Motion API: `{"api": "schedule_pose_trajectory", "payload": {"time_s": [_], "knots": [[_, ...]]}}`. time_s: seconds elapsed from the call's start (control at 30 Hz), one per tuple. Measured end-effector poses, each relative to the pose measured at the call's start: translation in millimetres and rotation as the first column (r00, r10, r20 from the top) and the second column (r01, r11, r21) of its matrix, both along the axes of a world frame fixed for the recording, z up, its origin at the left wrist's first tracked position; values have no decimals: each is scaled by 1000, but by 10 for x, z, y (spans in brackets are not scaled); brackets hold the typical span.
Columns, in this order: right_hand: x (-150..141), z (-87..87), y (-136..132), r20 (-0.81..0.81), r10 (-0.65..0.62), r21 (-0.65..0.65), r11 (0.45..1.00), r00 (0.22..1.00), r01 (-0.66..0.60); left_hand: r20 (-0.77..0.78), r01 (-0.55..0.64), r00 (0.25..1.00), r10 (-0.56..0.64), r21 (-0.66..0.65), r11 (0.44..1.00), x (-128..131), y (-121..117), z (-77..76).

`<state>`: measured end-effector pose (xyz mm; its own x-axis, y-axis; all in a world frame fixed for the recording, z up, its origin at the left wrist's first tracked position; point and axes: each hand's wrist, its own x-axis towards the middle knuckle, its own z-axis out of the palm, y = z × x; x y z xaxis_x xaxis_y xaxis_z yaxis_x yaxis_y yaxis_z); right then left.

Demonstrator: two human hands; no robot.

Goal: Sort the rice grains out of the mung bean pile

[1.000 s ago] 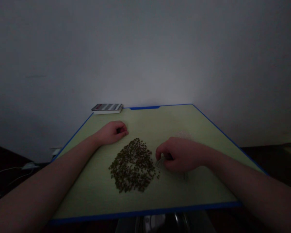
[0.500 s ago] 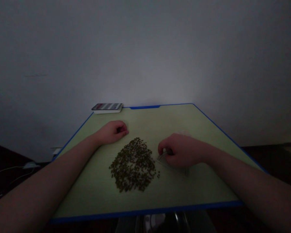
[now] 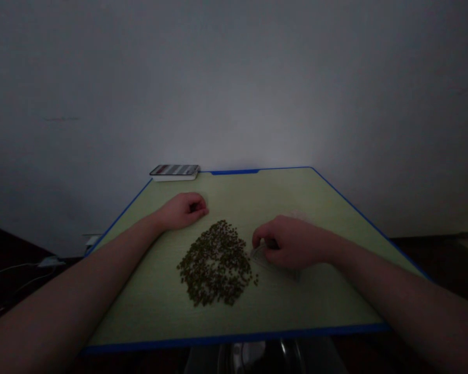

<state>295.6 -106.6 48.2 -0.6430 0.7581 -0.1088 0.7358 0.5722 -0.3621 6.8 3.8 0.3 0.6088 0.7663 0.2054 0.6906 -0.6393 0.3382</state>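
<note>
A loose heap of small green-brown beans or seeds (image 3: 216, 265) lies spread on the table, with a few strays at its right side. My left hand (image 3: 185, 210) rests beyond the heap to the left, fingers curled in and thumb against them, with nothing visible in the grip. To the right of the heap, my right hand (image 3: 286, 241) pinches what looks like a clear plastic bag (image 3: 262, 255). Part of the bag shows at the fingertips and below the palm; the hand covers the rest, and its contents cannot be made out.
The pale table (image 3: 156, 311) has a blue edge. On its far left corner a phone (image 3: 175, 170) lies on a white box (image 3: 174, 177). A plain wall (image 3: 234, 93) stands behind. White cables (image 3: 19, 267) run at the lower left, and a shiny round metal object (image 3: 259, 357) sits below the front edge.
My right hand has lifted slightly away from me with the bag, then shifted a little back toward the heap. My left hand and the heap stay nearly as they were.
</note>
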Motion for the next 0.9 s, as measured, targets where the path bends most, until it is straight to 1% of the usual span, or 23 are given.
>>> {"api": "schedule_pose_trajectory", "payload": {"time_s": [0.2, 0.4, 0.47, 0.57, 0.77, 0.9], "knots": [[-50, -42, -8, -11, -88, 27, 996, 996, 88, 3, -6, 1000, 6, -14, 1000, -7, 12, -6], [23, -47, 48, 26, -147, 38, 989, 989, 146, -7, 2, 1000, -2, -3, 1000, 2, 8, 5], [45, -48, 66, 36, -148, 46, 988, 988, 147, -10, 3, 1000, -3, 5, 1000, 0, 9, 4], [47, -55, 69, 23, -118, 35, 993, 993, 117, -3, 1, 1000, -1, 4, 1000, -5, 16, -6], [-46, -64, 15, -29, -93, 28, 995, 995, 94, 1, -15, 1000, 15, -10, 1000, -8, 24, -20], [-87, -72, -3, -33, -121, 47, 991, 992, 122, 4, -8, 1000, 8, -11, 1000, -3, 16, -9]]}}
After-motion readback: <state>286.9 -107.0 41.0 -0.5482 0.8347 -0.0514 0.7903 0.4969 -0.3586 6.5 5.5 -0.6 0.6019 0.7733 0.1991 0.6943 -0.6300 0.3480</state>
